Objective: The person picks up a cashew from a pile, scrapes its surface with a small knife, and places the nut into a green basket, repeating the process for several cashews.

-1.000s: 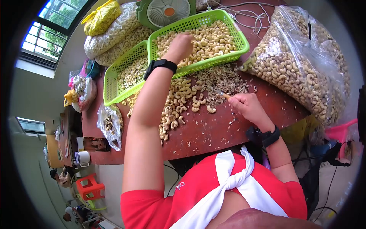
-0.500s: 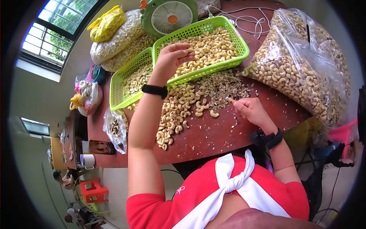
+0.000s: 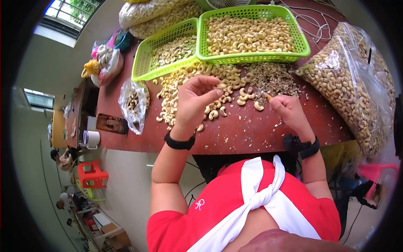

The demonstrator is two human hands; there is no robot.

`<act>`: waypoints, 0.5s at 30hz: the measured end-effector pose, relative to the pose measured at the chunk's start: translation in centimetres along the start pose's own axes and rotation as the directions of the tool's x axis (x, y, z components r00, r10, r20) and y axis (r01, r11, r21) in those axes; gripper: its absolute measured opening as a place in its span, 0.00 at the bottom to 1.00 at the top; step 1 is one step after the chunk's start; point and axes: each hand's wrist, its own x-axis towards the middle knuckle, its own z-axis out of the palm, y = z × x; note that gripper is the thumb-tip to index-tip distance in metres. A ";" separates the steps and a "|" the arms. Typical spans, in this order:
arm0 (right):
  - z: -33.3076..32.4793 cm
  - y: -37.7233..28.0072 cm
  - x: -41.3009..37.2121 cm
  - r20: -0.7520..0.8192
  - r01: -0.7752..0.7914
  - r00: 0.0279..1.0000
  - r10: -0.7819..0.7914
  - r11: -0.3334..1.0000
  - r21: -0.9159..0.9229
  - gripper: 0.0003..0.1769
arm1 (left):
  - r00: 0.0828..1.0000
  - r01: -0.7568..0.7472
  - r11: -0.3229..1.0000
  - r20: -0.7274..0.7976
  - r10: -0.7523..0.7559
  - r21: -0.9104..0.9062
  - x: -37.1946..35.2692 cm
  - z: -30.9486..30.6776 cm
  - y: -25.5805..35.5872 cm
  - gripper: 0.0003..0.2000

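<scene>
My left hand (image 3: 197, 101) pinches a single cashew (image 3: 220, 86) between thumb and fingers, above a loose pile of cashews (image 3: 170, 101) on the red table. In my right hand (image 3: 289, 111) is a small knife (image 3: 266, 95) with an orange-brown handle, its tip pointing up and left. A few separate cashews (image 3: 243, 96) lie between the two hands. Beyond the knife spreads a heap of brown skin scraps (image 3: 273, 77). Behind the piles stands a green basket (image 3: 252, 57) full of peeled cashews, beside a second green basket (image 3: 145, 77) holding paler pieces.
A large clear bag of cashews (image 3: 348, 80) leans at the table's right. On the left are a small plastic bag (image 3: 134, 107), a dark tray-like object (image 3: 112, 124) and a white mug (image 3: 91, 138). A white cable (image 3: 321, 31) lies behind; people sit in the background.
My left hand has drawn back from over the full basket to above the pile, nearer my right hand. The view has shifted, and my right hand still grips the knife.
</scene>
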 end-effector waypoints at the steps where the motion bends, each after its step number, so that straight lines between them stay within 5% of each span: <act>1: 0.4 -0.3 0.1 0.016 0.005 1.000 -0.005 1.000 -0.030 0.19 | 0.999 -0.012 0.999 -0.035 0.010 -0.037 -0.8 0.2 -0.4 0.10; 15: 3.5 -1.8 0.7 0.107 0.119 0.989 -0.107 0.986 -0.113 0.18 | 0.985 0.068 0.924 -0.120 -0.122 -0.375 -3.9 1.4 -4.9 0.18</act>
